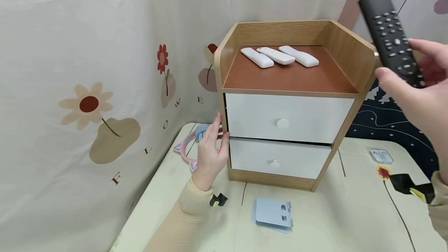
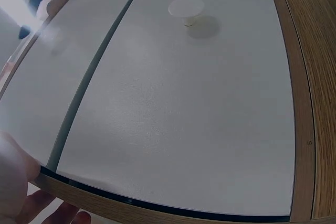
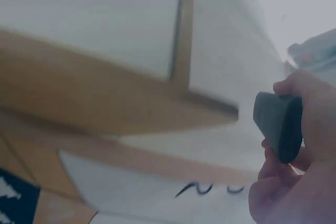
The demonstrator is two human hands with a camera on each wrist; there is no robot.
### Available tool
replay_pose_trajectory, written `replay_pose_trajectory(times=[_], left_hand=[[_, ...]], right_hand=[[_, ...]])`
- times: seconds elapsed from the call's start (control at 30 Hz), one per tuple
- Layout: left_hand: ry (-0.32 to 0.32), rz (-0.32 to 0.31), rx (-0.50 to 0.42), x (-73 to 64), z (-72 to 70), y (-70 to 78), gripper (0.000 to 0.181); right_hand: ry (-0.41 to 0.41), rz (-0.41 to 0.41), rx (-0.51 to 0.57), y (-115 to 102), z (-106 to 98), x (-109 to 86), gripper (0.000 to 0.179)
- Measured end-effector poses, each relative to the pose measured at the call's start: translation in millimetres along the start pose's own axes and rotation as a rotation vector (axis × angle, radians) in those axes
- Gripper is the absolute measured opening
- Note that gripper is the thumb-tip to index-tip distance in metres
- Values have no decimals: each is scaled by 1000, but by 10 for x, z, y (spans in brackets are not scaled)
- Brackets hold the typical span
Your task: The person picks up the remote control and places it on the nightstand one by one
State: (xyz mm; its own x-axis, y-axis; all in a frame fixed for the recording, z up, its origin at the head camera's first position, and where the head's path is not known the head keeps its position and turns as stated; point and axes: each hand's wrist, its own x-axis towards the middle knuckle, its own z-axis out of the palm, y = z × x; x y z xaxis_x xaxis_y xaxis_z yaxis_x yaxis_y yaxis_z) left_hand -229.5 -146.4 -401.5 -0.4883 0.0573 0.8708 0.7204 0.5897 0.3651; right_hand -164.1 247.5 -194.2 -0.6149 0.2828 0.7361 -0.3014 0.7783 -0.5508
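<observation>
In the head view my right hand (image 1: 423, 92) holds a black remote control (image 1: 393, 38) up at the right of a small wooden cabinet. Thumb and fingers grip the remote by its lower end, with its buttons facing the camera. My left hand (image 1: 212, 153) holds the left edge of the cabinet (image 1: 273, 182), thumb at the front edge and fingers along the outer side. On the cabinet's brown top lie three white remote controls, a left one (image 1: 257, 57), a middle one (image 1: 275, 55) and a right one (image 1: 299, 56).
Two white drawers, an upper one (image 1: 259, 116) and a lower one (image 1: 252, 154), have round knobs. A light-blue folded piece (image 1: 273, 211) lies before the cabinet. A pink-and-blue headband-like item (image 1: 185, 149) lies at left, a small clear case (image 1: 381, 156) at right. A patterned curtain hangs behind.
</observation>
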Motion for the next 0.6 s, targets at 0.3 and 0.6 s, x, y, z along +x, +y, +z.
replay_pose_trajectory(times=[0.3, 0.6], left_hand=[[-2, -3, -3, -9, -10, -32, 68], [-2, -7, -5, -33, -13, -30, 68]], right_hand=[[-183, -302, 46, -465, 389, 24, 58], [-418, -409, 64, -632, 735, 208, 54]])
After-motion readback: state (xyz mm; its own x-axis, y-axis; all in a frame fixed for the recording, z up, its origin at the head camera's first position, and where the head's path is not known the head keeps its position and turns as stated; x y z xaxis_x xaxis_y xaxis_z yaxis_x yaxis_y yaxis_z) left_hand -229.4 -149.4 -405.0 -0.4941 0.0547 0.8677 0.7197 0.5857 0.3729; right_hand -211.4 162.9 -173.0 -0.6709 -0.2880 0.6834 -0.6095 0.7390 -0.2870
